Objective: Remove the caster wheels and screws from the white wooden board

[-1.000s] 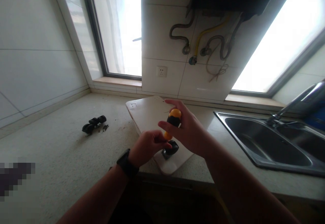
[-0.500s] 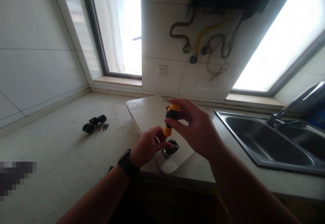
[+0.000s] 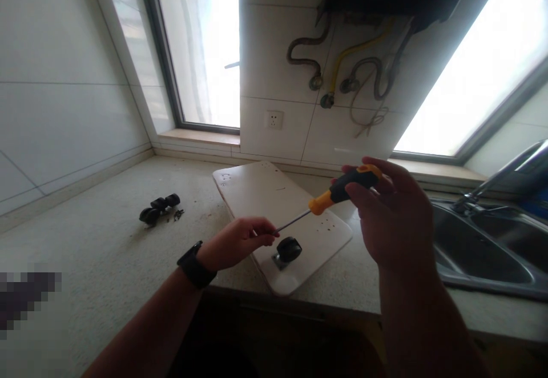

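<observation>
My right hand (image 3: pixel 391 212) is closed around the yellow and black handle of a screwdriver (image 3: pixel 329 193), raised above the right side of a white board (image 3: pixel 265 195). The shaft slants down to the left, and its tip meets the pinched fingers of my left hand (image 3: pixel 240 241). Whether a screw sits between those fingers is too small to tell. Just below the tip, a black caster wheel (image 3: pixel 290 249) stands on its metal plate at the board's near corner. Small holes show at the other corners of the board.
Several black caster wheels (image 3: pixel 159 208) lie on the speckled countertop (image 3: pixel 107 264) at the left, beside a small pile of screws (image 3: pixel 178 214). A steel sink (image 3: pixel 479 246) with a faucet is at the right. Pipes hang on the tiled wall above a socket (image 3: pixel 274 119).
The screwdriver has come off the caster and swung from near upright to slanting, as my right hand moved right. My left hand has drawn slightly left, off the caster, to the screwdriver's tip.
</observation>
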Motion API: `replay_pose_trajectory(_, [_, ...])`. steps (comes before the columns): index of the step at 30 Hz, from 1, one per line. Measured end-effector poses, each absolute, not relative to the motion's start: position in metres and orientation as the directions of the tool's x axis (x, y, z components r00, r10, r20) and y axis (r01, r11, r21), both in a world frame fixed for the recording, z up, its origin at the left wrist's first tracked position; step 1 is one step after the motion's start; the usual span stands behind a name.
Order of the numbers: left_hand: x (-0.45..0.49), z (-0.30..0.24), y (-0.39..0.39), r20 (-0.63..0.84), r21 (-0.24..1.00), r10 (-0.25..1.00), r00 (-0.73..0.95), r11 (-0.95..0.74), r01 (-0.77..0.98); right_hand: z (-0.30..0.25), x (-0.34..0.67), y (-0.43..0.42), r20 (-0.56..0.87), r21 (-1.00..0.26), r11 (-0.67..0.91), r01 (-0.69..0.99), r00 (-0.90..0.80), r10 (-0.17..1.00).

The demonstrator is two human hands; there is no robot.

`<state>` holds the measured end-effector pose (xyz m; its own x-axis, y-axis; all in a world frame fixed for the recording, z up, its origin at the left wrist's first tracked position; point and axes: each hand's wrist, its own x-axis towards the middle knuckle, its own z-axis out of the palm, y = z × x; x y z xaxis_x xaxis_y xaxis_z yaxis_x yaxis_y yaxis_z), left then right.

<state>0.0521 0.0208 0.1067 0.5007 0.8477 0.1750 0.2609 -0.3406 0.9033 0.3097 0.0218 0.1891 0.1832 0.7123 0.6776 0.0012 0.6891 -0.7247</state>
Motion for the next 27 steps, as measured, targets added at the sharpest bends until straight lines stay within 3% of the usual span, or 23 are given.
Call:
replay_pose_trajectory(4, [0.047, 0.103, 0.026, 0.207, 0.851, 0.861, 0.465, -0.393, 0.348, 0.18, 0.324, 0.023, 0.662, -0.708, 0.704, -0.052, 0.299, 0.688])
replay_pose_trajectory(8, [0.004, 0.088, 0.049, 0.23, 0.647, 0.908, 0.349, -0.411, 0.643, 0.172, 0.336, 0.017, 0.633, -0.715, 0.696, -0.065, 0.364, 0.684])
replay_pose_trajectory(12, [-0.075, 0.061, 0.075, 0.159, 0.482, 0.985, 0.073, -0.142, 0.865, 0.166, 0.349, 0.011, 0.569, -0.738, 0.669, -0.09, 0.452, 0.687])
replay_pose_trajectory(20, [-0.179, 0.009, 0.073, 0.112, 0.367, 0.929, -0.353, 0.291, 0.884, 0.157, 0.359, 0.001, 0.517, -0.762, 0.643, -0.074, 0.529, 0.673])
replay_pose_trajectory(27, [-0.186, -0.014, 0.076, 0.109, 0.399, 0.876, -0.469, 0.394, 0.828, 0.151, 0.362, 0.004, 0.572, -0.754, 0.656, 0.009, 0.5, 0.65])
